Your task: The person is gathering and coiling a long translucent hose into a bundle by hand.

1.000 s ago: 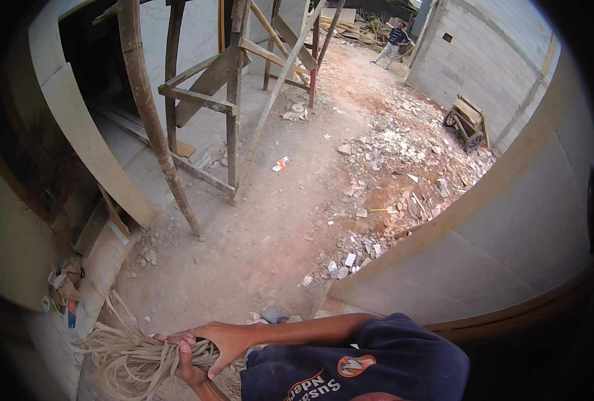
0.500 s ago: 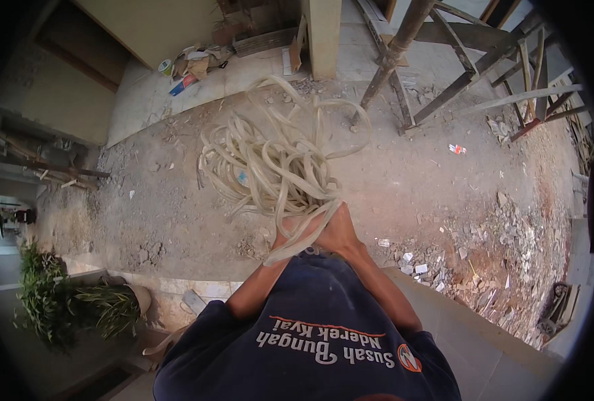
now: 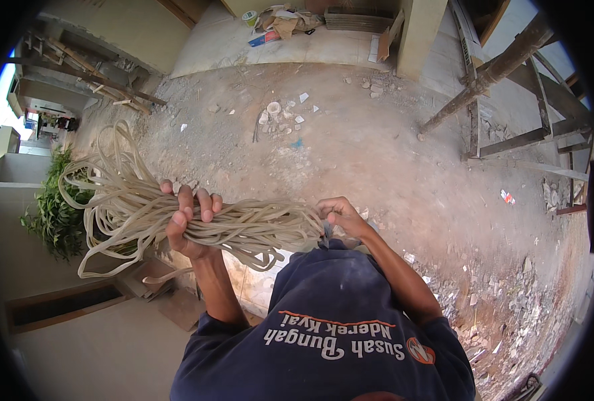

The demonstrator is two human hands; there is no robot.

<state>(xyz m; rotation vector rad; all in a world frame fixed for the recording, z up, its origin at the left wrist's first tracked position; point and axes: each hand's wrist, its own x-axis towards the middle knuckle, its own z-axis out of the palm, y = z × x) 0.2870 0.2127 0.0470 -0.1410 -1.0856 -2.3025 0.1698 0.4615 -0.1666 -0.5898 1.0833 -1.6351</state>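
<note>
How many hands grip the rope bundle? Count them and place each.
2. The left hand wraps around the pale rope bundle near its middle, loops spilling past it. The right hand pinches the bundle's end, close above the dark shirt.

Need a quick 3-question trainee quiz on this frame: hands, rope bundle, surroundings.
1. True or false: both hands grip the bundle of pale rope.
2. Which hand holds the side where the loose loops fan out? A) left hand B) right hand
3. What green thing shows beyond the loops at the left edge of the view?

Key
1. True; the bundle spans between the two fists.
2. A
3. A leafy plant, down beside the dirt ground.
</note>
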